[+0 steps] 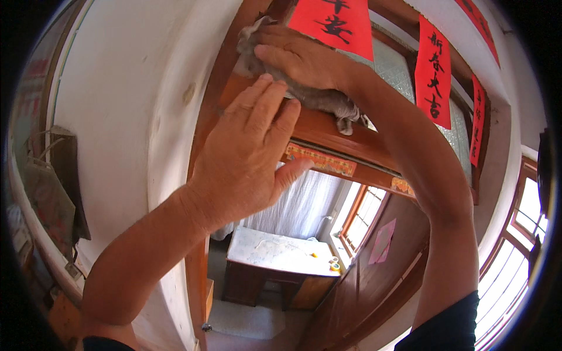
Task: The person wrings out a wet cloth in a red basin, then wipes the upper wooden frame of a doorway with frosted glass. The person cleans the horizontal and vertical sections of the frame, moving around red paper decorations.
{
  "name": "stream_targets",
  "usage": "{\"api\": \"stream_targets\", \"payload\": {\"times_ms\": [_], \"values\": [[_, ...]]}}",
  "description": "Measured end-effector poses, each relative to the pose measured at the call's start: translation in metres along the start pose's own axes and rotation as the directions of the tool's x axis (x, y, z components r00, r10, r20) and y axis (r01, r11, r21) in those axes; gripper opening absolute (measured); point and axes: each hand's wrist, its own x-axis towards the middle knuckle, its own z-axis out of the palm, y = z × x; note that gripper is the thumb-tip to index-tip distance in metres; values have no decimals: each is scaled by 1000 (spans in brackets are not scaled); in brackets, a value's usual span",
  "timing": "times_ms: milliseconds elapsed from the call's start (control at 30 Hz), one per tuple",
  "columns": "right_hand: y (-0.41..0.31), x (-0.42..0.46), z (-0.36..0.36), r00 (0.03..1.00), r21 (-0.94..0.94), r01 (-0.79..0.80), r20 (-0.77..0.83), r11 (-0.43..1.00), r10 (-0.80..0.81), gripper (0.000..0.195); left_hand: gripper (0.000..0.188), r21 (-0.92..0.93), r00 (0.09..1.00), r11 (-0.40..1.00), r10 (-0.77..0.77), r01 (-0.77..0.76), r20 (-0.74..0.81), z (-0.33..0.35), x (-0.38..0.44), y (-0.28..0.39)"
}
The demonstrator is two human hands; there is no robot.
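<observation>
My right hand (303,57) presses a crumpled grey cloth (322,98) against the glass and brown wooden frame above a doorway. Part of the cloth bunches up beyond its fingers, and a loose end hangs over the wooden crossbar (342,136). Just below and to the left, my left hand (246,145) is raised with its palm towards the frame and its thumb spread. Its fingertips overlap the cloth's lower edge in the view; whether they touch it I cannot tell. A red paper strip (336,26) with black brush writing hangs right above my right hand.
More red paper strips (434,74) hang over the glass to the right. A worn orange paper (320,159) is stuck under the crossbar. A white wall (118,96) stands at left. Through the doorway are a desk (281,254) with tape rolls, a pale curtain (294,206) and a window (362,215).
</observation>
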Motion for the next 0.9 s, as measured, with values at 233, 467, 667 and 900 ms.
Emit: {"api": "stream_targets", "payload": {"times_ms": [233,467,667,900], "values": [[-26,-18,-1,986,79,27,161,997,-40,36,58,4,996,1000,12,-13,83,-13,-5,6],[45,-6,-14,984,-276,-32,162,961,79,40,57,112,993,994,-5,-8,119,-17,-6,0],[59,54,-5,832,-440,-531,-107,725,544,30,58,113,982,992,38,-59,186,-27,-4,-11],[72,60,-32,808,-363,-590,-277,722,521,32,66,98,985,995,14,-32,172,-21,-15,-10]]}}
